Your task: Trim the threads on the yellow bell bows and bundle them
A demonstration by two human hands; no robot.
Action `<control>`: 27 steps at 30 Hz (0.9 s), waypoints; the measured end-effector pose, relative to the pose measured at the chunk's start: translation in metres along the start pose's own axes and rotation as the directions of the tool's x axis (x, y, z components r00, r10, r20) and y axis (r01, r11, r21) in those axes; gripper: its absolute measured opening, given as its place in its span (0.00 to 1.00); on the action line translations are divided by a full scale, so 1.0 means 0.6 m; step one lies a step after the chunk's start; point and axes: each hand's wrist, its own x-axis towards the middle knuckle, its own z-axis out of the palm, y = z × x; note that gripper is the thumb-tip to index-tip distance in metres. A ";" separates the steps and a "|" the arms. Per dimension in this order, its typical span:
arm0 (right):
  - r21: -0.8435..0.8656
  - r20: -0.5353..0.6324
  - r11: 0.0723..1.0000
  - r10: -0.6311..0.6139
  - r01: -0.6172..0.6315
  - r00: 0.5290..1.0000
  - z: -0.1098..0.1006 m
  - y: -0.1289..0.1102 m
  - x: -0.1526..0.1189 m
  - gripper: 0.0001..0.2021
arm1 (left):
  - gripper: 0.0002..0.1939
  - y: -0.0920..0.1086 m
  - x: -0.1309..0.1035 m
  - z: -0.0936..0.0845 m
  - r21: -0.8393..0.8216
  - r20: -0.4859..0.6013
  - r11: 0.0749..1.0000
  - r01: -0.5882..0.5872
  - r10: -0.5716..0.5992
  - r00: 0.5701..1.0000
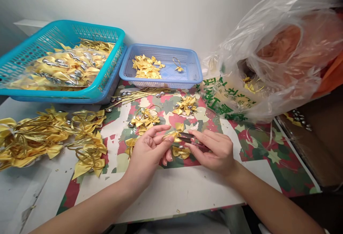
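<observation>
Between the thumb and fingers of my left hand [150, 152] is a yellow ribbon bow [179, 128] with a loop of gold cord. My right hand [214, 150] is closed around a dark two-pronged tool [185, 137], shaped like tweezers or small snips. Its tips point left and meet the bow, though I cannot tell whether they grip it. Just below the tips, another yellow bow [181, 152] lies on the table. Beyond my hands sit two small clusters of bows with silver bells, a left cluster [146, 117] and a right cluster [185, 106].
A turquoise basket [107, 73] with bagged bows and bells stands back left, beside a blue basket [160, 83] of yellow bows. Finished-looking bows [32, 137] are heaped at left. Gold cords [139, 96] lie behind. A clear plastic bag [241, 98] fills the right.
</observation>
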 end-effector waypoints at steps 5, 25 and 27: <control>-0.040 0.000 0.999 0.008 -0.008 1.000 0.000 -0.001 0.001 0.09 | 0.17 0.000 -0.001 0.000 0.003 -0.003 1.000 0.007 -0.007 1.000; -0.153 0.011 0.985 -0.077 0.078 0.997 -0.001 -0.007 0.002 0.08 | 0.16 -0.002 -0.003 0.001 -0.007 0.009 1.000 -0.014 0.014 1.000; -0.158 0.012 0.983 -0.091 0.092 0.996 -0.002 -0.009 0.004 0.08 | 0.16 -0.003 -0.003 0.002 -0.001 0.001 1.000 -0.016 0.016 1.000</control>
